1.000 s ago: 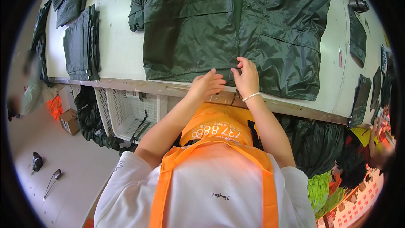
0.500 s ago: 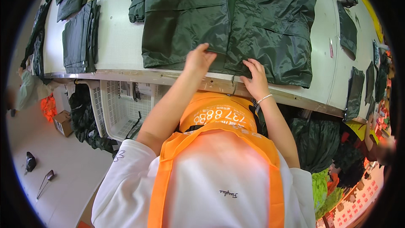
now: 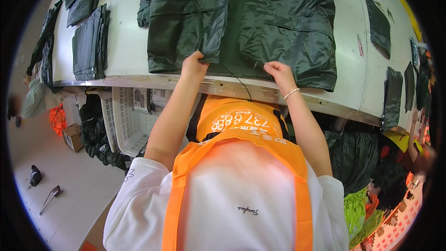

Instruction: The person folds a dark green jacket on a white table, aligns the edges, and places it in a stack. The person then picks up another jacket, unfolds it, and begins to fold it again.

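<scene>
White tabletop | left hand, right hand: closed, pinching front edges of green jacket

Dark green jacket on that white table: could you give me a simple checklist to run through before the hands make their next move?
1. Left hand on the jacket: ok, it pinches a lower front corner.
2. Right hand on the jacket: ok, it pinches the other front panel's lower corner.
3. Front panels meeting: not ok, a gap lies between them.
4. Fabric smooth: not ok, it is wrinkled.
5. Thin dark cord kept on the table: not ok, it runs over the edge.
6. Collar laid flat: cannot tell, out of view.
</scene>
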A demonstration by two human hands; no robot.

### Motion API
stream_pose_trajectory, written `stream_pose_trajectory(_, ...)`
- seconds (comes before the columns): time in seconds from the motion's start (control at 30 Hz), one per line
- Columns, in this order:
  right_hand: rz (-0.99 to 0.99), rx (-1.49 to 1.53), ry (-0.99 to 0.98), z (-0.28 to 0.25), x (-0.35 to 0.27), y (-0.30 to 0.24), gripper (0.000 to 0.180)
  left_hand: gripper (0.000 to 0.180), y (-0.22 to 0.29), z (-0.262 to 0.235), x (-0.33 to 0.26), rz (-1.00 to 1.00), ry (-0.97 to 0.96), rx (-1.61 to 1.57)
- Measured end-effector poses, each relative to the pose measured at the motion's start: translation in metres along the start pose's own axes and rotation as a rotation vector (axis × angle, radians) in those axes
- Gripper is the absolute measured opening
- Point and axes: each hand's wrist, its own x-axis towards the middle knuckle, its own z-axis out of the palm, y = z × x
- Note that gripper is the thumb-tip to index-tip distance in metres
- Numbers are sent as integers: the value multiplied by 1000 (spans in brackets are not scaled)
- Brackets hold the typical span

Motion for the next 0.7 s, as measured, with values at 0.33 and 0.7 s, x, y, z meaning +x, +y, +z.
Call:
stream_pose_trajectory(0.33,262,344,-19,-15,8,3,11,16,-40,-100,71,358,-158,881)
stream_pose_trajectory(0.7,-678,-779,12,-28,-58,-37,32,27,-33,-16,-50,-20,43,414)
